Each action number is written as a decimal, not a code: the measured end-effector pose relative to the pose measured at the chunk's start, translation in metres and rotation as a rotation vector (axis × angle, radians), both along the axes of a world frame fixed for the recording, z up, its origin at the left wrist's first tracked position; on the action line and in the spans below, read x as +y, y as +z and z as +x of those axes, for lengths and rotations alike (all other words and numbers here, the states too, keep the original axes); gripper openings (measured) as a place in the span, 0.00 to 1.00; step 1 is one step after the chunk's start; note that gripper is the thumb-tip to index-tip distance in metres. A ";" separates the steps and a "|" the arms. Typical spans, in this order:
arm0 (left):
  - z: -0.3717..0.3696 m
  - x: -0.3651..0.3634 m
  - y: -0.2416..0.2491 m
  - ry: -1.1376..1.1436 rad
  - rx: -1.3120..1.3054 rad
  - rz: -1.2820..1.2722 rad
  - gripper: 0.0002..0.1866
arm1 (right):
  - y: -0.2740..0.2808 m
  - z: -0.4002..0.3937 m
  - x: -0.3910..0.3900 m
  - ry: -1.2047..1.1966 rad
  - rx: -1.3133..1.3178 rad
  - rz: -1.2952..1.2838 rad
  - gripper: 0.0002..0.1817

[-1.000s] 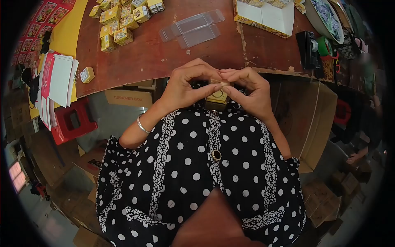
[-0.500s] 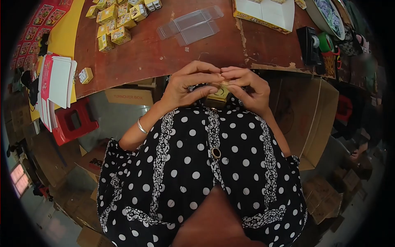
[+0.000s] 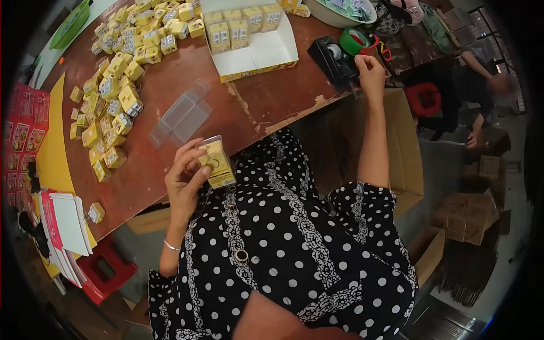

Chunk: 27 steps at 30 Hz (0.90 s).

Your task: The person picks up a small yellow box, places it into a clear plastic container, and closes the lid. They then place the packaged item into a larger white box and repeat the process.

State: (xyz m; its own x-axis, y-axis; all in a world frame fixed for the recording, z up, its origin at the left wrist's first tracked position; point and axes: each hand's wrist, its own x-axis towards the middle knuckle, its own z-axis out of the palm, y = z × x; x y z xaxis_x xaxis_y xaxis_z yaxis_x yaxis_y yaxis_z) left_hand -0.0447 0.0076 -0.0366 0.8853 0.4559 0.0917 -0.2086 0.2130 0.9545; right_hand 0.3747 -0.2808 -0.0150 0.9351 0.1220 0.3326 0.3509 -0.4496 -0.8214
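My left hand (image 3: 184, 175) grips a small clear plastic box with a yellow block in it (image 3: 216, 163), upright in front of my chest at the table's front edge. A metal ring shows on the yellow block. My right hand (image 3: 371, 76) is stretched out to the right, thumb and index finger pressed together; what they pinch, if anything, is too small to see. Closest to it is a black tape dispenser (image 3: 322, 59), with a green tape roll (image 3: 352, 41) behind. A flattened clear plastic box (image 3: 182, 116) lies on the table beyond my left hand.
Several small yellow blocks (image 3: 116, 107) are heaped across the table's left side. An open display box (image 3: 266, 54) holds rows of packed pieces. White-and-pink sheets (image 3: 65, 224) lie at left. A red stool (image 3: 105, 269) and cartons stand below; another person (image 3: 481, 85) is at right.
My hands, earlier together on the box, have parted. My left hand keeps the box, while my right hand has gone out to the tape dispenser. The view has turned right.
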 end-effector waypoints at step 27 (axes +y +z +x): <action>0.013 -0.006 -0.003 -0.060 0.034 -0.008 0.18 | -0.065 -0.008 -0.044 0.181 0.385 0.473 0.09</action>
